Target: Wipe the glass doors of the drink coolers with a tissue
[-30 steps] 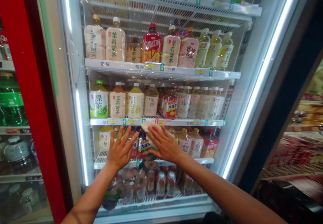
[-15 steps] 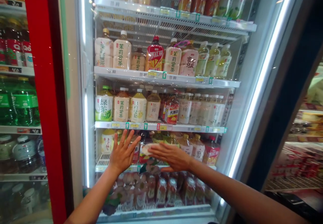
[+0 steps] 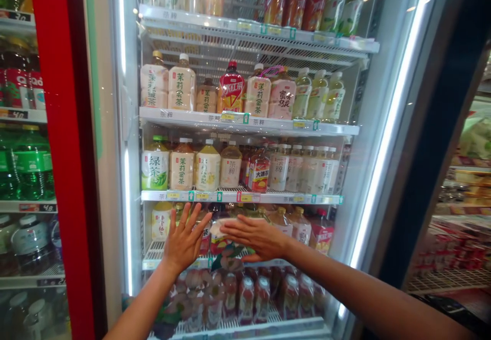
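My left hand [image 3: 187, 239] is raised in front of the glass door of a drinks cooler, fingers spread and holding nothing. To its right, my right hand [image 3: 255, 236] reaches across with stretched fingers pointing left. A pale rounded shape [image 3: 219, 226] shows by my right fingertips; whether it is an object or a reflection I cannot tell. Behind both hands, bottles stand on a lower shelf [image 3: 153, 264], partly hidden. Whether either palm touches the glass is not clear.
Bottled teas, such as a green tea bottle [image 3: 155, 163] and a red-labelled bottle [image 3: 232, 89], fill the shelves. A red door frame [image 3: 61, 151] borders another cooler at left. At right stand a dark frame [image 3: 429, 140] and shelves of packaged goods [image 3: 452, 248].
The view has shifted slightly, so the shelves sit a little lower and further left. Both hands keep nearly the same pose.
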Tool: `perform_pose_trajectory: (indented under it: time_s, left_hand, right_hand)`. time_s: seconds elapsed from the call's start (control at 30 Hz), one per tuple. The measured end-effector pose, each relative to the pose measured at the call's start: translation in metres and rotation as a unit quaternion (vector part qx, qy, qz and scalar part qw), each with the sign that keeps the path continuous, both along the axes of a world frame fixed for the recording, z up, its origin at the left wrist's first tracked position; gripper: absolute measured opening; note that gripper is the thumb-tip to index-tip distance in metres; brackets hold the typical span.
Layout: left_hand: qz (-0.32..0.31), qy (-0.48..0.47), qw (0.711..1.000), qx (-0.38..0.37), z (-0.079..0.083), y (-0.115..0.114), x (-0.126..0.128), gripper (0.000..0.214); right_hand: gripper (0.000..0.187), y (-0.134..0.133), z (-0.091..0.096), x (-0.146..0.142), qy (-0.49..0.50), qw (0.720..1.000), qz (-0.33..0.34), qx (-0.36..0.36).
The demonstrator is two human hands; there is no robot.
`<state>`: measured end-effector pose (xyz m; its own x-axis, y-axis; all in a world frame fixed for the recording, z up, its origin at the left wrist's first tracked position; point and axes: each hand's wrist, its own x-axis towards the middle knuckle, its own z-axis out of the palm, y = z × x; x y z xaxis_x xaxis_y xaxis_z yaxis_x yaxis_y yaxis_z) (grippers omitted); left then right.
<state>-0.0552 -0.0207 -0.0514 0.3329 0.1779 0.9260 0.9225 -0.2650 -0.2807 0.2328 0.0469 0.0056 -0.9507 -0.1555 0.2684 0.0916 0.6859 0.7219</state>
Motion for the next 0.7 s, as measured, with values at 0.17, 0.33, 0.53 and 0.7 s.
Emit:
perform_pose_trajectory:
  time_s: [0.17,0.33,0.53,0.7]
  left_hand:
    - [0.0,-0.004,1.0,-0.003,-0.003,0.003,-0.001,0.07]
    - [-0.003,-0.001,1.0,-0.008,-0.003,0.003,-0.001,0.068]
    - [0.0,0.004,1.0,0.001,0.0,0.0,-0.001,0.07]
    - [-0.004,0.002,1.0,0.005,-0.002,0.001,-0.001,0.069]
  right_hand:
    - [0.101,0.01,0.069,-0.005,0.215,0.972,-0.088,0.034]
    - [0.095,0.002,0.008,0.001,0.088,0.995,-0.045,0.017]
    - [0.088,0.007,0.027,0.022,0.03,0.999,-0.038,0.004]
    - [0.101,0.012,0.072,0.011,0.312,0.941,-0.125,0.029]
